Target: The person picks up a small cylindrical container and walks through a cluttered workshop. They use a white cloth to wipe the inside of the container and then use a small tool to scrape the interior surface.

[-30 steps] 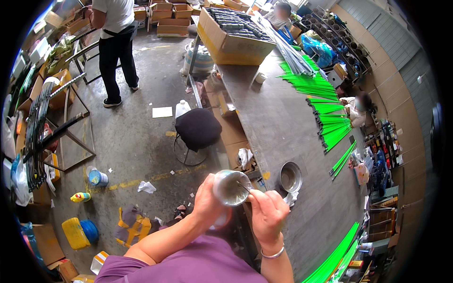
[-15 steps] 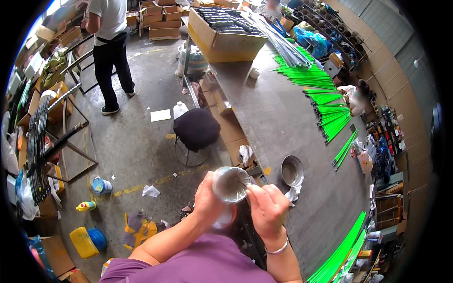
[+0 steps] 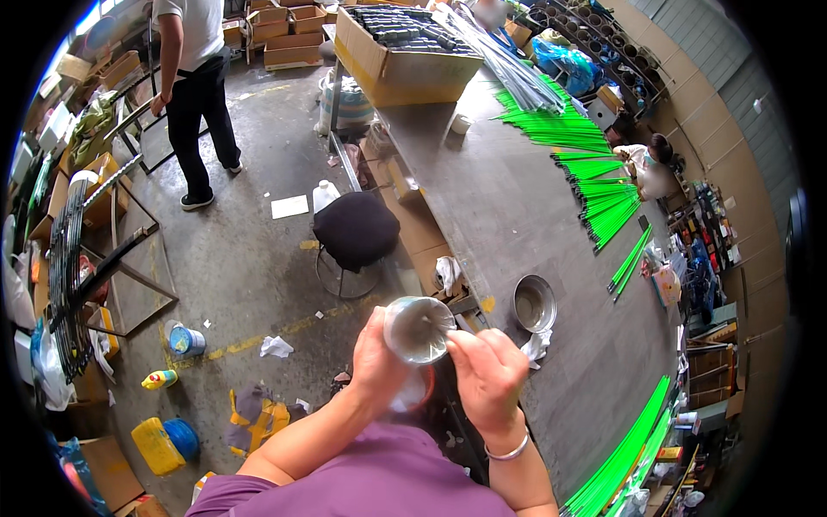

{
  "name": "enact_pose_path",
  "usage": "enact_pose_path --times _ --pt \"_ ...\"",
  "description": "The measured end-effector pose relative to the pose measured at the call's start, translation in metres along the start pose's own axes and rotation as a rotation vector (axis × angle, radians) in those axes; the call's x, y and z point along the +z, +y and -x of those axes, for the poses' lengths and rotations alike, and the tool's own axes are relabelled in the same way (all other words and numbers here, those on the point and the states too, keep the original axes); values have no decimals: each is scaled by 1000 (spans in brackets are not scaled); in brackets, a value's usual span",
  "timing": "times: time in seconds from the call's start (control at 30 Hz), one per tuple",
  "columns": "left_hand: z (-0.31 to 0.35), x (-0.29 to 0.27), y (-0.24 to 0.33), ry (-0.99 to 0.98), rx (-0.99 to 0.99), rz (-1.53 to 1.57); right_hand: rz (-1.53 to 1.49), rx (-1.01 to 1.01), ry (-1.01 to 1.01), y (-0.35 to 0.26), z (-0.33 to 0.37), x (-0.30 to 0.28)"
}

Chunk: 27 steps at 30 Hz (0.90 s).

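Note:
My left hand (image 3: 376, 360) is wrapped round the side of a round, pale cup (image 3: 393, 341), its open mouth facing up. Inside is something greyish, with shiny, crinkled streaks toward the right wall. At that right rim my right hand (image 3: 489, 376) is closed in a pinch. A thin, pale sliver seems to run from its fingertips into the cup; I cannot make out what it is. To the right, on the grey table (image 3: 491, 207), sits a round metal bowl (image 3: 548, 319), with a crumpled white cloth (image 3: 536, 347) at the table's edge beside it.
Bundles of green rods (image 3: 607, 220) lie on the table, with more green rods (image 3: 624, 457) nearer right. A cardboard box (image 3: 401, 79) of dark parts stands at the far end. A black-covered stool (image 3: 357, 231) is left of the table. Two people work nearby; one stands far left (image 3: 196, 112).
The person standing at far left has lowered an arm. My hands and the cup keep nearly the same place, with only a slight shift of the view.

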State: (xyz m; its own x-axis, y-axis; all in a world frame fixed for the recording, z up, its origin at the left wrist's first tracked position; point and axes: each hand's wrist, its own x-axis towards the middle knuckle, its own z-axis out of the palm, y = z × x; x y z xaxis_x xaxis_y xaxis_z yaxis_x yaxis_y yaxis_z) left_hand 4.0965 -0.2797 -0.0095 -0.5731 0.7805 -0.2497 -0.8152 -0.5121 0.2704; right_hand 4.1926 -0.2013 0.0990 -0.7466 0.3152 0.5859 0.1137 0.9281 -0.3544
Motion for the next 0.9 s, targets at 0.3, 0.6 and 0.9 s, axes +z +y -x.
enact_pose_path --times 0.3,0.6,0.9 --pt "-5 -6 -6 7 36 -217 -5 -15 -31 5 1 2" --pt "0 3 0 -25 -6 23 -11 2 -50 3 7 -4" --pt "-1 4 -3 79 11 6 60 -14 -51 8 0 -3"
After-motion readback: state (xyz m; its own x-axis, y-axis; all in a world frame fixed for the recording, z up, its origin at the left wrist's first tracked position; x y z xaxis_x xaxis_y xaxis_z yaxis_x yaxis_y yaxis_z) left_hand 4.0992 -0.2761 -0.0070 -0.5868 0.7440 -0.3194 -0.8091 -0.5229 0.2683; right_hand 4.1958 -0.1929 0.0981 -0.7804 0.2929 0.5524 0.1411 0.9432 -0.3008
